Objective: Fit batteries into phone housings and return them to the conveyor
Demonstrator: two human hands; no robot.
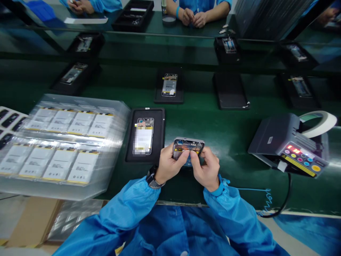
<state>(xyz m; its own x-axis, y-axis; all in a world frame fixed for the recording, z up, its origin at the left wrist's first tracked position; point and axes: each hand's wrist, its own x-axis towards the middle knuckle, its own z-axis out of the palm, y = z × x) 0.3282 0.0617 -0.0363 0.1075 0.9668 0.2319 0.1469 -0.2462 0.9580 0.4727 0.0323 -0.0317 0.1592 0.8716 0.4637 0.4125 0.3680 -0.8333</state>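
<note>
An opened smartphone (182, 145) with bare circuitry is held between my two hands, tilted up above the bench's front edge. Its left side rests in my left hand (172, 163), fingers wrapped behind and thumb pressing on the inside. My right hand (206, 165) grips the other side, its thumb beside the left one over the phone's middle. The thumbs cover part of the interior. Just left of my hands lies a black tray (131, 142) bearing another opened phone (144, 135). A clear plastic tray (106, 170) of white phone batteries (84, 167) stands farther left.
A tape dispenser (277, 138) with a white tape roll (323, 124) stands at right. A blue coiled cord (268, 201) runs from my right wrist. More black trays, several with opened phones (169, 85), sit along the green bench (197, 117). Co-workers' hands (195, 17) show opposite.
</note>
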